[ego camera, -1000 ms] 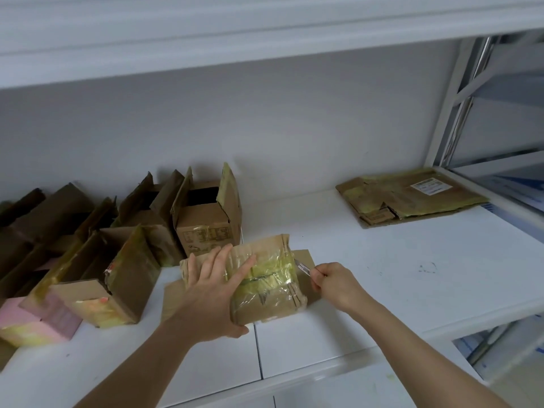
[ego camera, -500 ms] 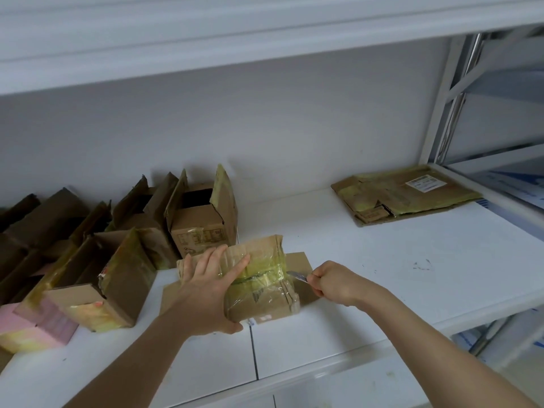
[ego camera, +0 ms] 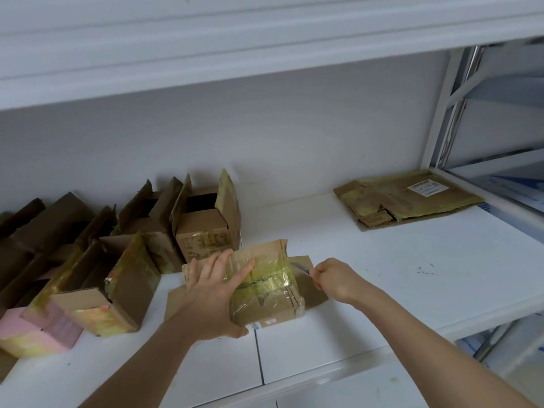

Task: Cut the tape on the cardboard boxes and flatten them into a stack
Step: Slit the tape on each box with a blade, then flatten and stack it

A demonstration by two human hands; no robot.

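A: Where are we with this one?

B: The box (ego camera: 265, 287) sits low in the middle of the frame, on the white shelf (ego camera: 382, 275), bottom side up. Our left hand (ego camera: 216, 293) lies over its left half, fingers spread across the top and the thumb hooked round the near lower corner, so it is grasping the box and pinning it down. Our right hand (ego camera: 334, 279) is clenched round the knife (ego camera: 300, 269), whose blade meets the right end of the yellowish tape (ego camera: 265, 282) running across the middle.

A: So how do we cut it well?

B: We would follow the dark seam under the tape, keeping the blade shallow so it slits tape rather than digging into cardboard. The stroke heads toward our left fingers, which looks like the main risk, so we should slide that hand back or stop short of it.

A: And the clear film on the near face?

B: It appears to wrap over the edge; likely it needs its own slit before the flaps give.

A: Then where does it go?

B: Flattened, onto the stack (ego camera: 409, 198) at the upper right of the frame. The open boxes (ego camera: 203, 222) crowding the left side wait their turn.
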